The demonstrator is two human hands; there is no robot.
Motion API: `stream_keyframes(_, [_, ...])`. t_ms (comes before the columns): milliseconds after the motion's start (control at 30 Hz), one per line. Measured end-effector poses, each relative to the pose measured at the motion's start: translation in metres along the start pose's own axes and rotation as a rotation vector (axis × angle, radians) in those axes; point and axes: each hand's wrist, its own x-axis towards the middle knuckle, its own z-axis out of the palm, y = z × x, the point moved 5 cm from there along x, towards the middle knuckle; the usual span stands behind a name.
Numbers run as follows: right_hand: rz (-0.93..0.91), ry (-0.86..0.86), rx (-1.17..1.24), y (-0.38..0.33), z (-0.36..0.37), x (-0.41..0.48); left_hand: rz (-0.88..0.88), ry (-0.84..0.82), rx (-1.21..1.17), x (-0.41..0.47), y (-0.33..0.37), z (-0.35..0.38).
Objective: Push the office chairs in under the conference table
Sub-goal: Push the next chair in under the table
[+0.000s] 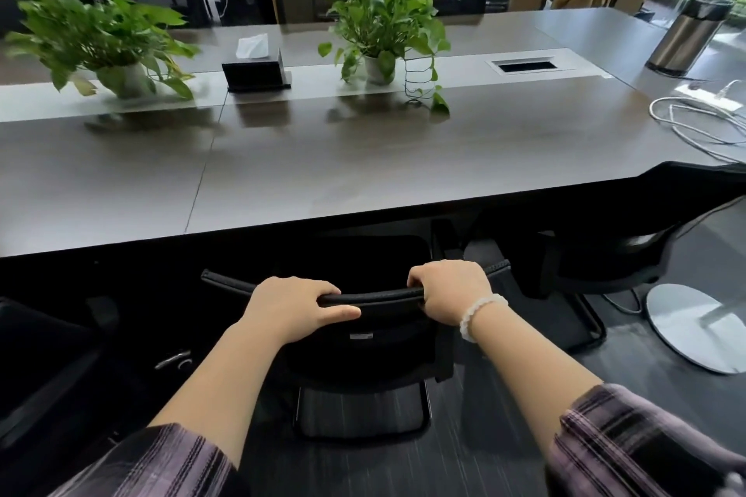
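Observation:
A black office chair (375, 351) stands directly in front of me, its seat reaching under the near edge of the dark conference table (363, 157). My left hand (294, 305) grips the top bar of the chair's backrest, fingers over the front and thumb along the back. My right hand (452, 288), with a pale bead bracelet on the wrist, grips the same bar further right. A second black chair (597, 254) stands to the right, partly under the table's corner. The edge of another dark chair (36, 367) shows at the lower left.
On the table stand two potted plants (101, 48) (383, 28), a black tissue box (254, 71), a steel thermos jug (686, 36) and white cables (702, 121). A round metal base (698, 327) lies on the floor at right. Desks and chairs fill the far side.

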Motion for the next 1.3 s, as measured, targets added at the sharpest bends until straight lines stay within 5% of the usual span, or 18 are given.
stream_keyframes(367, [-0.113, 0.082, -0.045, 0.052, -0.007, 0.042, 0.004, 0.268, 0.002, 0.04, 0.035, -0.012])
stream_keyframes(1300, [-0.124, 0.061, -0.104, 0.062, -0.023, 0.109, -0.004, 0.345, 0.012, 0.1, 0.014, -0.023])
